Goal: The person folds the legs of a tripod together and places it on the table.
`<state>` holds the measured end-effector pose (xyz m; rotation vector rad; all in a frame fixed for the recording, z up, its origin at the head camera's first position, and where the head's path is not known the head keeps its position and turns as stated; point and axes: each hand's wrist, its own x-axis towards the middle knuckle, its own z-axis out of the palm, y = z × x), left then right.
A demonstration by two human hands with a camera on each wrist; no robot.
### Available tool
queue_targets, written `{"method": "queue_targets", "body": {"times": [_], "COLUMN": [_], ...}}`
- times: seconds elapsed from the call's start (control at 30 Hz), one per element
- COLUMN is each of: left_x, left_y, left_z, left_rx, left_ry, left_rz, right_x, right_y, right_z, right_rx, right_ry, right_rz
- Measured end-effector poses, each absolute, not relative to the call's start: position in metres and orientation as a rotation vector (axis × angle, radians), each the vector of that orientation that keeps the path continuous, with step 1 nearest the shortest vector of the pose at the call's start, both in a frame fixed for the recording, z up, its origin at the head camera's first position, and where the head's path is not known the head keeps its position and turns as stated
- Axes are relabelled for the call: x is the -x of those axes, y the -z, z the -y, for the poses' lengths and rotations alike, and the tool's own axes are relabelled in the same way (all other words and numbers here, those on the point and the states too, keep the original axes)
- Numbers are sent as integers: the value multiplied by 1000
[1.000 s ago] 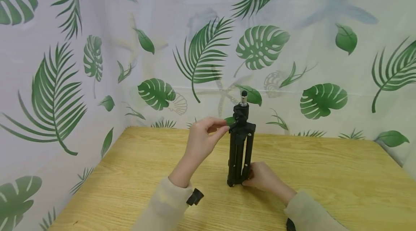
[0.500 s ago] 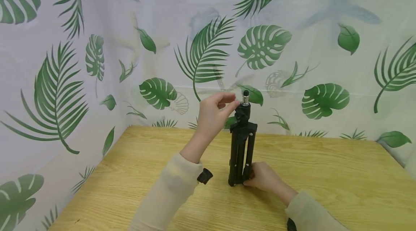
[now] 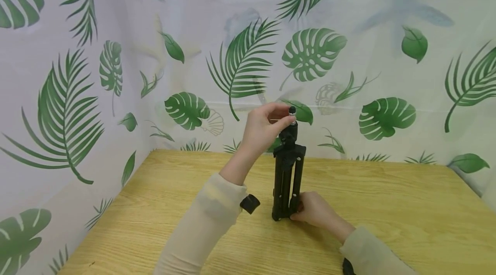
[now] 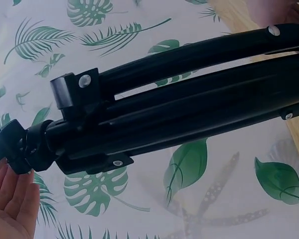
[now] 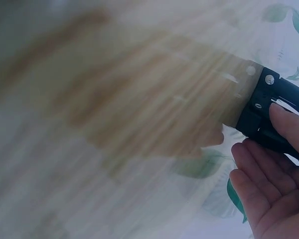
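Note:
A folded black tripod stand [image 3: 284, 176] stands upright on the wooden table, its short silver stud [image 3: 292, 115] with a black cap pointing up. My left hand [image 3: 263, 131] pinches the stud at the top between thumb and fingers. Down at the base, my right hand [image 3: 315, 210] grips the foot end of the legs. The left wrist view shows the tripod's collar and legs lying across the picture, with my left fingers [image 4: 15, 204] by its head; the stud itself is hidden there. In the right wrist view, my right thumb [image 5: 289, 127] presses on the riveted leg end [image 5: 261, 99].
The wooden table [image 3: 174, 206] reaches back to a white curtain [image 3: 248, 77] printed with green leaves, which also hangs along the left side. A black wrist mount [image 3: 249, 203] sits by my left cuff.
My left hand has risen from the collar below the head to the stud at the top and pinches it. The tripod and my right hand stay in place.

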<state>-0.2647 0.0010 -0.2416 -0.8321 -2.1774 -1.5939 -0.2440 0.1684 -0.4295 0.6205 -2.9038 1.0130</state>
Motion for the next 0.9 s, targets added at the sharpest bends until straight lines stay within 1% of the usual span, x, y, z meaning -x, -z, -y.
{"method": "queue_targets", "body": {"times": [0.2, 0.4, 0.5, 0.63, 0.73, 0.9], "left_x": [263, 260, 258, 256, 255, 254], "left_y": [241, 238, 237, 239, 244, 256], "left_z": [1, 12, 24, 46, 64, 90], "left_rx": [846, 863, 853, 801, 755, 703], "left_ry": [1561, 1496, 1477, 1470, 1446, 1394], "left_rz": [2168, 2170, 2167, 2174, 2200, 2290], "right_x": [245, 244, 243, 244, 243, 241], "right_y": [430, 426, 422, 413, 407, 398], "right_z": [-170, -174, -179, -191, -202, -218], "right_rx": [-685, -710, -679, -707, -748, -726], "right_ry": [-1034, -1013, -980, -965, -933, -858], "right_rz": [2869, 2876, 2899, 2881, 2844, 2825]}}
